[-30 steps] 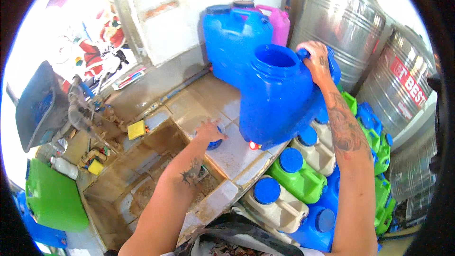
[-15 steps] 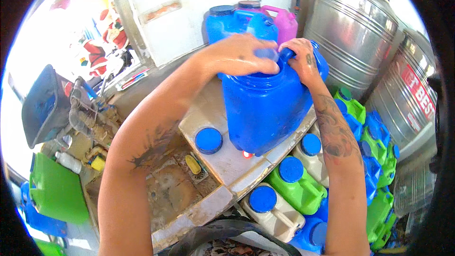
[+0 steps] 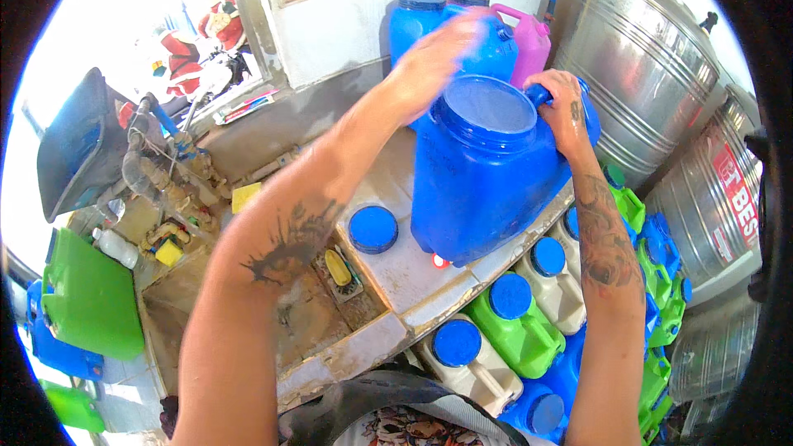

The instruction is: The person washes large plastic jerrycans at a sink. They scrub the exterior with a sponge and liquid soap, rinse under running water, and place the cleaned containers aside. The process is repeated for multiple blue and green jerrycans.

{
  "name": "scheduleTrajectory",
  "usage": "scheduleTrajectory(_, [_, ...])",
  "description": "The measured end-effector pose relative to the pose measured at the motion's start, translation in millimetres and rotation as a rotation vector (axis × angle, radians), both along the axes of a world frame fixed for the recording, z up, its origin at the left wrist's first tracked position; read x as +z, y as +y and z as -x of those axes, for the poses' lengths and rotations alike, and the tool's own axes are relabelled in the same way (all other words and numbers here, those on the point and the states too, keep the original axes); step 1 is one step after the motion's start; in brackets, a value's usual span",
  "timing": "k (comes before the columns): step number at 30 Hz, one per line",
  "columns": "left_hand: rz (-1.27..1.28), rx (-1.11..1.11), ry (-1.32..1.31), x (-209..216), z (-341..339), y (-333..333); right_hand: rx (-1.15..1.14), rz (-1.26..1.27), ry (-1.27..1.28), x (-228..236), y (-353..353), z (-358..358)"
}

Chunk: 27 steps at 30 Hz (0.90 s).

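Observation:
A large blue jerrycan stands upright on the tiled ledge with its wide, threaded mouth uncovered. A pale, speckled surface fills the mouth; whether it is water or foam I cannot tell. My right hand is wrapped round the jerrycan's handle on its right side. Above and left of the mouth is my left hand, lifted off the jerrycan. Motion smears its fingers, so their pose is unclear. A blue screw cap lies on the ledge left of the jerrycan.
Behind stand blue jugs and a pink jug. Steel tanks rise at the right, above several capped green jugs and cream jugs. At left are a basin, pipes and a yellow sponge.
My left hand has risen from the jerrycan's mouth, exposing the opening. My right hand keeps its hold on the handle. The whole view has shifted slightly.

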State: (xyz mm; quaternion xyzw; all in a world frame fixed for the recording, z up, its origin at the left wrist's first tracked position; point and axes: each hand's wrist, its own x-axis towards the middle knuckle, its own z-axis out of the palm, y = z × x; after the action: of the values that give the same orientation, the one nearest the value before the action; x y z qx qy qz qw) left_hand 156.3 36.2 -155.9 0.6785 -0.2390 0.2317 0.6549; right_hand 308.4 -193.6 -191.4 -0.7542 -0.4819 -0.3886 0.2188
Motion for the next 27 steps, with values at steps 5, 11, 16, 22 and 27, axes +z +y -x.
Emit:
scheduleTrajectory(5, [-1.187, 0.432, 0.646, -283.1, 53.4, 110.5, 0.049, 0.003, 0.003, -9.4, 26.5, -15.9])
scheduleTrajectory(11, [-1.064, 0.705, 0.879, -336.9, 84.6, 89.8, 0.051, -0.010, 0.038, -2.4, 24.3, 7.5])
scheduleTrajectory(16, [-0.296, 0.648, 0.195, -87.9, 63.4, 129.7, 0.063, 0.002, 0.024, 1.5, 49.1, 16.7])
scheduleTrajectory(22, [-1.255, 0.486, 0.369, 58.7, 72.3, 3.3, 0.131, -0.082, -0.068, -9.4, 84.0, 41.5])
scheduleTrajectory(27, [-1.332, 0.593, 0.163, 21.2, 83.5, 16.4, 0.123, 0.000, -0.045, -1.6, 94.8, 51.0])
